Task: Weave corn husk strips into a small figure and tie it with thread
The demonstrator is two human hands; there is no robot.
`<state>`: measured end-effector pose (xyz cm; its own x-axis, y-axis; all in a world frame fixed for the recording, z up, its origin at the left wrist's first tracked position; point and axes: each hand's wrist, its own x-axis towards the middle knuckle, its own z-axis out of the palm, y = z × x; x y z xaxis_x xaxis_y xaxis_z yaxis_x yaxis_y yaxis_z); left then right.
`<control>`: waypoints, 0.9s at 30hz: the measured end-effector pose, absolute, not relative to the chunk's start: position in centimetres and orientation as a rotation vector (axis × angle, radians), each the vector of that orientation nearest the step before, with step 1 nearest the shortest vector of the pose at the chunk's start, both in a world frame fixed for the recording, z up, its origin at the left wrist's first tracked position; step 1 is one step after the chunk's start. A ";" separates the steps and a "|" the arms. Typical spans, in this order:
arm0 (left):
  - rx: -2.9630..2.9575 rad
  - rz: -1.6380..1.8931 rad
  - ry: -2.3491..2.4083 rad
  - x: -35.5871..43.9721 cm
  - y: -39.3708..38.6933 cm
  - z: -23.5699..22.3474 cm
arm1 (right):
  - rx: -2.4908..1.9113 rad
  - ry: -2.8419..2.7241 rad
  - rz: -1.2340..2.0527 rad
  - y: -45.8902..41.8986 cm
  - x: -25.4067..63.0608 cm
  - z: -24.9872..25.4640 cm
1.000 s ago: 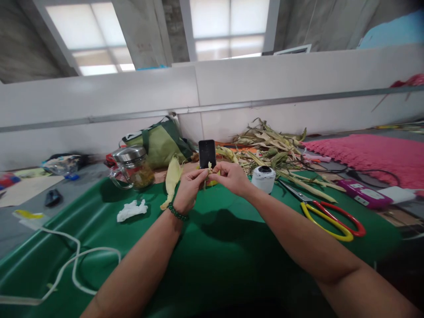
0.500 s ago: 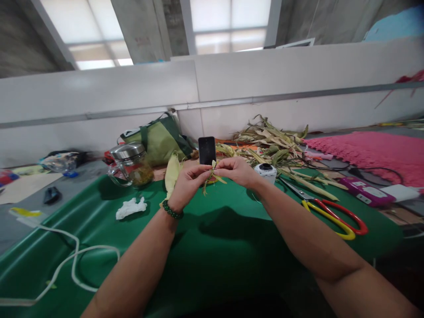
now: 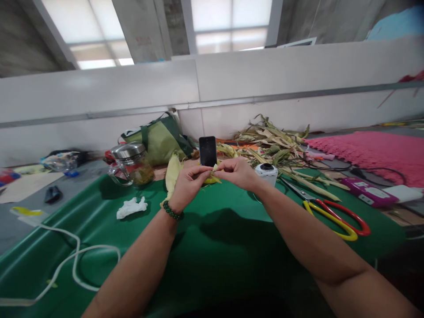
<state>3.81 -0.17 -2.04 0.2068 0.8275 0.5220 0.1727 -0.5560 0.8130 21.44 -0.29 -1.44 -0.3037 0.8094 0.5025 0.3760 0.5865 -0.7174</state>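
Above the green cloth (image 3: 185,274), my left hand (image 3: 191,184) and my right hand (image 3: 239,173) meet fingertip to fingertip. Both are closed in a pinch on a small piece of corn husk (image 3: 216,174), pale green-yellow with thin strips. Fine detail of the piece is hidden by the fingers. A larger pale corn husk (image 3: 172,173) stands just left of my left hand. Behind the fingers is a dark upright phone (image 3: 208,151). Close to my right wrist sits a white spool of thread (image 3: 266,174). Scissors (image 3: 327,212) with red and yellow handles lie right of my right forearm.
A glass jug (image 3: 130,165) with a metal lid and a green bag (image 3: 159,139) stand back left. Crumpled tissue (image 3: 131,208) and a white cable (image 3: 74,260) lie left. Dry husks (image 3: 271,137) are heaped at the back, with a purple power strip (image 3: 367,192) at right.
My fingertips have shifted slightly on the husk piece, and its strips now hang less visibly below them. Both hands stay in nearly the same place.
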 end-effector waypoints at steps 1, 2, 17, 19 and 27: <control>1.886 1.404 0.949 3.8 -0.2 -2.1 | -0.978 -1.900 0.498 -0.4 21.3 -1.6; 1.887 1.437 0.972 3.9 -0.2 -2.2 | -1.004 -1.880 0.404 -0.4 21.1 -1.7; 2.050 1.295 0.877 4.8 -1.5 -2.5 | -1.040 -1.809 0.501 -0.1 21.9 -1.0; 2.053 1.244 0.848 4.5 -1.2 -2.4 | -0.954 -1.929 0.607 -0.1 22.6 -0.5; 2.320 1.153 0.869 4.0 -0.8 -1.8 | -0.832 -2.267 0.832 0.0 23.9 0.0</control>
<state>3.98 -0.76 -1.81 0.4647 0.6857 0.5603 0.3502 -0.7234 0.5950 23.88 0.03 0.00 -0.6379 0.7104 0.2975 0.3490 0.6110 -0.7106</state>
